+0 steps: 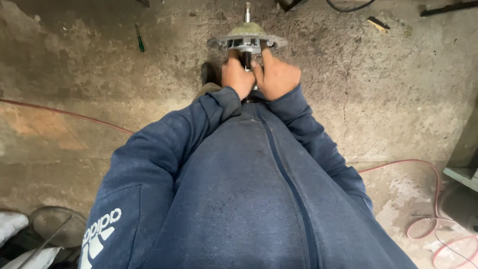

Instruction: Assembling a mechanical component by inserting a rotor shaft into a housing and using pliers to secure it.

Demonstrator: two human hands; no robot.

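Both hands clamp the dark hub under the round metal flange assembly (pixel 247 41), held upright over the concrete floor (pixel 99 99). Left hand (pixel 237 75) and right hand (pixel 275 75) wrap tight. Shaft (pixel 247 11) points up. Green screwdriver (pixel 140 39) lies untouched, well apart; work looks mid-stage.

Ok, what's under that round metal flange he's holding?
Under the round metal flange a dark shaft runs down between the left hand and right hand. Its lower end is hidden by the hands and blue sleeves.
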